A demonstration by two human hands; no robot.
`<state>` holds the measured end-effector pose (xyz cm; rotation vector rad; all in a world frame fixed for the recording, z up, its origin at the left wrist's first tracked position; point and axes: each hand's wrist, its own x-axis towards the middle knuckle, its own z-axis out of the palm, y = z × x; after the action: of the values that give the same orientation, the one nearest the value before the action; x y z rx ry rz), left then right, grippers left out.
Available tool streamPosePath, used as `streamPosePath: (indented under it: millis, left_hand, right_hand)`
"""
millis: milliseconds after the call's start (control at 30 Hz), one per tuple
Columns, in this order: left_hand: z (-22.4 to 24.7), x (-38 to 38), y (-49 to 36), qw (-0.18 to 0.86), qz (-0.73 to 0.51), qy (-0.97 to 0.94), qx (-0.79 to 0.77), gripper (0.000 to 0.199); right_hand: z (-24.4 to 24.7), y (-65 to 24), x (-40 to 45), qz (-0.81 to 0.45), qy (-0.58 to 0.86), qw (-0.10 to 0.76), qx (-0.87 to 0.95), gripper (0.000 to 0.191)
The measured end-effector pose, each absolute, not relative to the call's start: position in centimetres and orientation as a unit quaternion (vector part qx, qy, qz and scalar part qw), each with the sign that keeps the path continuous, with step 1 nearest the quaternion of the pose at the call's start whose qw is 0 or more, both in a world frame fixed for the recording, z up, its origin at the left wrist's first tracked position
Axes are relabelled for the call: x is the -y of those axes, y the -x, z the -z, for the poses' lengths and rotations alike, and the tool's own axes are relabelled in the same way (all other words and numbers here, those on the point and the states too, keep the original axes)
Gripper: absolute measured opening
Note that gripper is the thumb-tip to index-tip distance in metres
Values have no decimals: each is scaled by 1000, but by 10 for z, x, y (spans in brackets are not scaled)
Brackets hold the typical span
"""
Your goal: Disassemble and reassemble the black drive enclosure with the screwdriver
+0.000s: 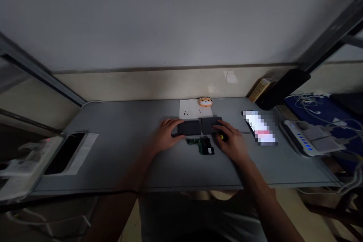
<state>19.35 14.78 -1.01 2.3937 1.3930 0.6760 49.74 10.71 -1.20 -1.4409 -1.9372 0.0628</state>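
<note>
Left hand [167,134]: half-curled, gripping your left panel [191,128], middle of the surface [119,136].
Right hand [231,140]: bent over your right panel [209,125], hold unclear.
Circuit board [207,147]: front-edge side; dragging thumb could scrape it.
Tiny bits [185,113]: toward back edge; bump the paper [190,105], they could scatter.

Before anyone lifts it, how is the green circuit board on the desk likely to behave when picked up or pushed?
The green circuit board looks thin and lies flat, so it is probably stiff and unlikely to roll. Its narrow arm on the left may be fragile. The broader black part on the right could make that end heavier.
</note>
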Motion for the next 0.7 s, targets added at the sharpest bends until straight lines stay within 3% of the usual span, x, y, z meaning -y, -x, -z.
streamPosePath:
  millis: [700]
  left_hand:
    - [9,-149,-193,154,-251,-817,-496,51]
  right_hand:
    - [10,-499,-107,-31,561,355,748,29]
